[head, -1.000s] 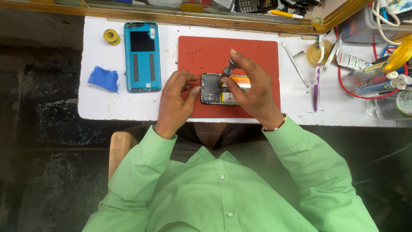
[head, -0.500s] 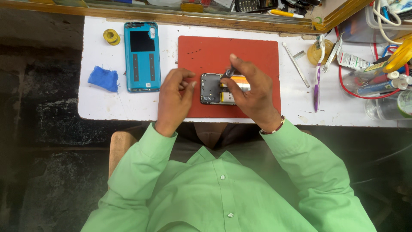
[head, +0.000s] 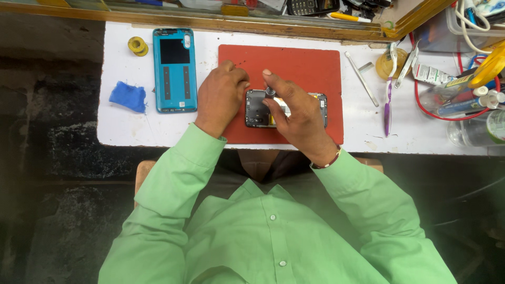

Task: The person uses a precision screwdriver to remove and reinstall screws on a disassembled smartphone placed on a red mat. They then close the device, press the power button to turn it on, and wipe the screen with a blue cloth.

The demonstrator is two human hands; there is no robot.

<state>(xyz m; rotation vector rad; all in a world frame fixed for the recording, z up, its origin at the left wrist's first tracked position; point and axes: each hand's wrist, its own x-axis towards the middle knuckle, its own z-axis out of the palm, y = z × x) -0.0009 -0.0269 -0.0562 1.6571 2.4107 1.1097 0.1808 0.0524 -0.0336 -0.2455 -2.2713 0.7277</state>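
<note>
Head view shows us seated at a white desk with a red mat in front of us. On the mat lies an opened phone, its insides showing, partly hidden under our fingers. Our right hand pinches a small dark tool and holds it upright on the phone's upper edge. Our left hand rests loosely curled at the phone's left end, its fingertips touching the mat; we cannot tell whether it grips anything. Left of the mat lies a teal back cover, with a blue cloth beside it and a yellow roll above that.
</note>
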